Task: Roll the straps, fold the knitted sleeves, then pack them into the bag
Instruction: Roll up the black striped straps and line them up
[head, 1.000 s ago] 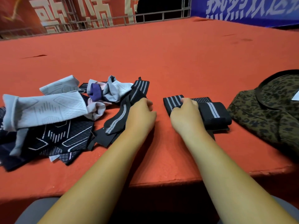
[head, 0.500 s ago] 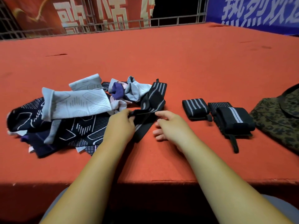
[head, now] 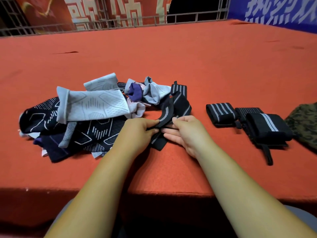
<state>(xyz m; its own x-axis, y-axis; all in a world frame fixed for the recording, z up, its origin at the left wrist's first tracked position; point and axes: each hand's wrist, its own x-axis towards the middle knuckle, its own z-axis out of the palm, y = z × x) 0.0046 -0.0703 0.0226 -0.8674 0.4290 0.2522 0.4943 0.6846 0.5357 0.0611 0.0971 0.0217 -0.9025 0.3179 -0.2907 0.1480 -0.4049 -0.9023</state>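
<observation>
A loose black strap with grey stripes [head: 178, 105] lies in the middle of the red table. My left hand [head: 137, 133] pinches its near end, and my right hand [head: 185, 133] pinches the same end from the right. Two rolled black straps [head: 221, 114] [head: 267, 129] lie to the right. A pile of knitted sleeves, light grey [head: 92, 103] over dark navy patterned ones [head: 51, 127], sits to the left. The leopard-print bag [head: 303, 124] shows at the right edge, mostly cut off.
The red felt table [head: 171, 57] stretches far back to a metal railing [head: 120, 23] and banners. Its front edge [head: 163, 191] runs just below my forearms. A thin black strap tail [head: 268, 155] trails from the rolled strap toward me.
My right hand left the rolled straps and moved left to the loose strap. Both hands now pinch its near end. The view shifted, so the bag slid toward the right edge.
</observation>
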